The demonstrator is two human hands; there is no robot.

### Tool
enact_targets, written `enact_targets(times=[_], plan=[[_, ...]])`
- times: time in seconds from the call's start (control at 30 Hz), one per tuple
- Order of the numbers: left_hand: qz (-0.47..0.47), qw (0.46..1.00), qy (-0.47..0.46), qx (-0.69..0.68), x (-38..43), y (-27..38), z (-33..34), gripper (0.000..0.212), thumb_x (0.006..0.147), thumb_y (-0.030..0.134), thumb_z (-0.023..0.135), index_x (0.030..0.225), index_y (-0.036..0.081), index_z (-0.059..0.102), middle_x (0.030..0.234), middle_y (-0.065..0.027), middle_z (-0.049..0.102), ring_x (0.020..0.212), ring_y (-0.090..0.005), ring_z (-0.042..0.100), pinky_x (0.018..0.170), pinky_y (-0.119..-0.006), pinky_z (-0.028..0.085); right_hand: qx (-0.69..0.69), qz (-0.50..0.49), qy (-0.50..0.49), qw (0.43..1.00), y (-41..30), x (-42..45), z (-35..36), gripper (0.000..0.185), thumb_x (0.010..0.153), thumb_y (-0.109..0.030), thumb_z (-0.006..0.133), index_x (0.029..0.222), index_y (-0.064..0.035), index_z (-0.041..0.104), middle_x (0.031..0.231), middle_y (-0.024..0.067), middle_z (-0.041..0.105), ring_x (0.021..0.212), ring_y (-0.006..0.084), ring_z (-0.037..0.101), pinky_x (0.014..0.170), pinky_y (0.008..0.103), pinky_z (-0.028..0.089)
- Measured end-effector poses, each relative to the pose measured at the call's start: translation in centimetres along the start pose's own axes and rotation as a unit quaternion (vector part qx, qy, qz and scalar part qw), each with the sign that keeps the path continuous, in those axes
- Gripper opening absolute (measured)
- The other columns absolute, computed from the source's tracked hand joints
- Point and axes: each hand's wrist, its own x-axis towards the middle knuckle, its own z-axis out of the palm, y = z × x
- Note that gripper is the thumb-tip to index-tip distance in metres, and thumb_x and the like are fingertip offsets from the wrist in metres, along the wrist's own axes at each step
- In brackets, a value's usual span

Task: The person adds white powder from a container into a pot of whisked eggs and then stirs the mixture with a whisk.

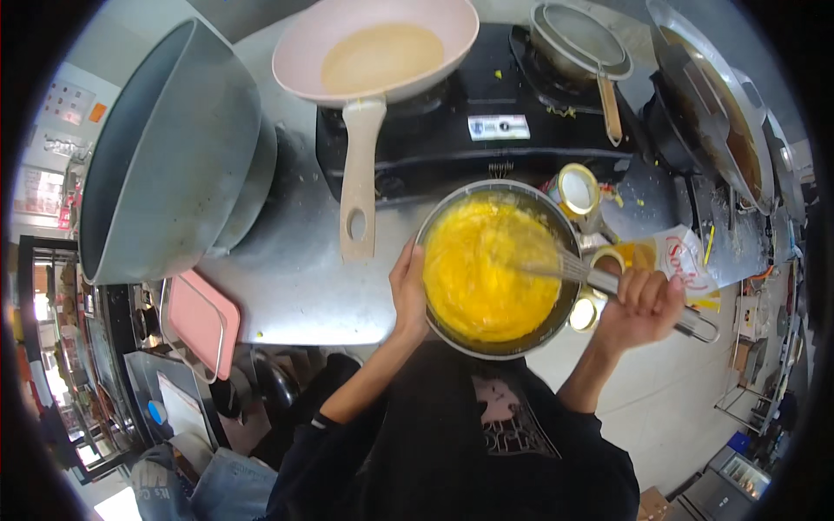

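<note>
My left hand (pixel 410 293) grips the left side of a dark round bowl (pixel 571 312) with a pale rim, close to my body. Yellow beaten egg (pixel 482 280) fills much of it, its surface streaked and frothy. My right hand (pixel 645 306) is closed around the metal handle of a balloon whisk (pixel 603 281). The whisk's wires dip into the yellow liquid and are blurred. Beyond the bowl, a pink-lined frying pan (pixel 384 58) with a beige handle rests on a black gas stove (pixel 423 153), with some clear yellowish liquid in its bottom.
Strainers (pixel 583 39) sit on the stove's right side. Farther right is a large metal pan (pixel 736 130) with brown residue. An opened can (pixel 575 189) and a printed plastic bag (pixel 684 257) lie right of the bowl. Left are a big grey basin (pixel 189 150) and a pink tray (pixel 202 319).
</note>
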Motion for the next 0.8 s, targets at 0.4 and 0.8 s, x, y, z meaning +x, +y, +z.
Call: enact_targets(times=[0.4,0.8], plan=[[0.017,1.000,-0.008,-0.021,-0.1,-0.6,0.2,0.039,0.092,0.021,0.041,0.123,-0.004,0.043,0.114,-0.0098,0.053,0.101,-0.0139,0.049,0.089,-0.024,0.037,-0.145,0.075,0.005,0.987,1.1,0.3,-1.9,0.022,0.088,-0.017,0.038,0.068,-0.0108,0.036,0.044,-0.0050,0.019,0.036,0.0058,0.020,0.036,0.0228,0.021],[0.017,1.000,-0.002,-0.006,-0.7,0.0,0.8,0.039,0.092,0.021,0.042,0.122,-0.003,0.043,0.114,-0.0094,0.052,0.101,-0.0144,0.050,0.089,-0.024,0.038,-0.121,0.122,-0.046,0.984,2.9,-2.8,-1.6,0.025,0.089,-0.010,0.039,0.065,-0.0106,0.035,0.044,-0.0025,0.024,0.035,0.0067,0.022,0.036,0.0222,0.023]])
